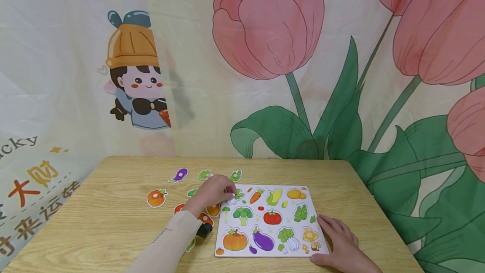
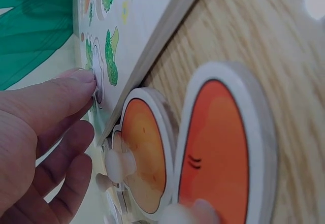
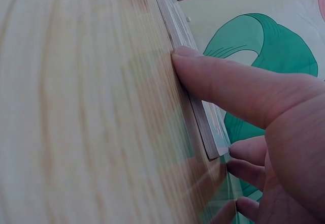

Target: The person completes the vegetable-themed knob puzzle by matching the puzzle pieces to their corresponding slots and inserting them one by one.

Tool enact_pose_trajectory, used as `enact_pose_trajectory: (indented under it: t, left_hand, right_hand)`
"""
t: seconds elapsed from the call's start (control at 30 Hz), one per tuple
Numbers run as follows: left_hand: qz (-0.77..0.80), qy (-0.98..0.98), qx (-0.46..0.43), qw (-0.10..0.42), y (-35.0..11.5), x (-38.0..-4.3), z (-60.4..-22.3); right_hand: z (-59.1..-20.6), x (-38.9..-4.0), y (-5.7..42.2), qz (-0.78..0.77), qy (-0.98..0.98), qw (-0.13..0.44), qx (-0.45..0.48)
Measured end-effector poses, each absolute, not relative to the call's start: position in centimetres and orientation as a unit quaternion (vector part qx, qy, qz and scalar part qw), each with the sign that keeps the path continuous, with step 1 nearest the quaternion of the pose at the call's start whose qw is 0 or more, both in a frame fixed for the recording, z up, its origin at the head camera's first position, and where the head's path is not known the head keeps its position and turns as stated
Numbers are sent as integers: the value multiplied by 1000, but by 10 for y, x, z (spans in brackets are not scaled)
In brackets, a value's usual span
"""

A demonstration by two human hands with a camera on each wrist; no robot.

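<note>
My left hand (image 1: 213,191) is over the far left corner of a white vegetable puzzle board (image 1: 265,240). Its thumb and fingertips pinch a green-and-white leafy puzzle piece (image 1: 238,196), lying at the board's surface; in the left wrist view this piece (image 2: 98,76) appears almost edge-on, its knob hidden by fingers. My right hand (image 1: 342,243) rests at the near right corner, thumb along the front edge and fingers against the right side. In the right wrist view the thumb presses the board's edge (image 3: 200,125).
Left of the board lie loose knobbed pieces: an eggplant (image 1: 179,175), a pumpkin (image 1: 156,198), a potato (image 2: 144,148), an orange-red piece (image 2: 216,142) and several green ones. A black wrist camera (image 1: 204,230) sits on the left wrist. A printed curtain (image 1: 197,96) hangs behind the wooden table (image 1: 106,222).
</note>
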State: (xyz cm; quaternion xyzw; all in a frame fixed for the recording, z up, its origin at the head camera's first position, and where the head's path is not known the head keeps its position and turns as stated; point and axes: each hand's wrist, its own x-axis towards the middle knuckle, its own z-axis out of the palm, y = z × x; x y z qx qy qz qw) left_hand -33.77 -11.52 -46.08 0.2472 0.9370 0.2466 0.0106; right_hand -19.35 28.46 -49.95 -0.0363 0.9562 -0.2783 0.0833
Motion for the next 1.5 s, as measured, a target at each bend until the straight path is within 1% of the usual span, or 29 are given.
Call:
enact_pose_trajectory:
  t: [0.4,0.67,0.87,1.03,1.33,1.5]
  left_hand:
    - [246,934,260,5,-117,-336,-461]
    - [245,941,233,-6,-132,-328,-444]
    - [225,946,232,-17,-147,-320,-437]
    - [228,941,249,-23,-161,-312,-439]
    - [259,935,240,-5,-180,-287,-443]
    - [258,932,255,-9,-189,-276,-447]
  right_hand:
    - [-502,-195,286,-277,956,88,-31]
    - [-503,-194,287,-276,957,80,-37]
    - [-503,-193,287,-276,957,80,-38]
    - [-502,-193,286,-275,957,84,-37]
    - [-499,-191,286,-274,957,84,-43]
    - [-499,-191,286,-275,957,84,-40]
